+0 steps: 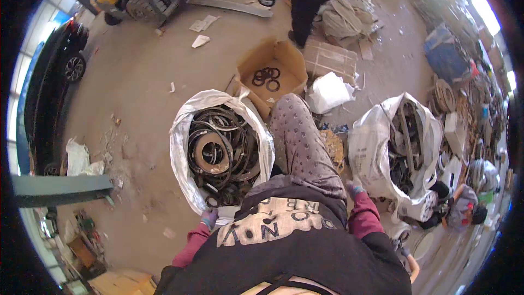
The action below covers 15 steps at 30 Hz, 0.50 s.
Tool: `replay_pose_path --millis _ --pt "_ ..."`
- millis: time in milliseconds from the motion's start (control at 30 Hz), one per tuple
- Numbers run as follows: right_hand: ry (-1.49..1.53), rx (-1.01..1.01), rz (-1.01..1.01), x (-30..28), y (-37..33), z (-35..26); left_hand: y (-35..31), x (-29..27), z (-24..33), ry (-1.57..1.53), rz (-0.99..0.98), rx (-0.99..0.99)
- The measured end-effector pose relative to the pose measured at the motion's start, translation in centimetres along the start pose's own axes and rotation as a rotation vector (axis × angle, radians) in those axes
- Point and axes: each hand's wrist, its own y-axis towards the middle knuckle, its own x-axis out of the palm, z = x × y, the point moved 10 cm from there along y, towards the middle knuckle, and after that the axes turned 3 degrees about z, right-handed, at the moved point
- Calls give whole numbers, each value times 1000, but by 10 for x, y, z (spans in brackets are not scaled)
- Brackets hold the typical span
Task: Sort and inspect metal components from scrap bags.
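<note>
Person's left hand (209, 218) at 7 o'clock, by the rim of a white sack (179, 153) at 8, packed with rings (203, 143); finger state can't be told. Right hand (355, 187) at 4, fingers unclear too, near second sack (371, 142) at 3, containing dark loops (405, 131). Cardboard box (295, 65) at 12: several dark rings (263, 75).

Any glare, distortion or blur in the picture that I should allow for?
Head view: black corners frame the fisheye circle; the bright white panel at upper right is washed out; the glossy black car curves along the left rim; the left hand and right hand look small and soft, finger positions unclear.
</note>
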Motion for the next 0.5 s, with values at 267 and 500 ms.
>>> replay_pose_path --millis 267,500 --pt "246 701 -302 -20 -122 -61 0 23 173 29 9 255" --pt "-756 267 -172 -142 -54 -106 30 82 156 249 -178 169"
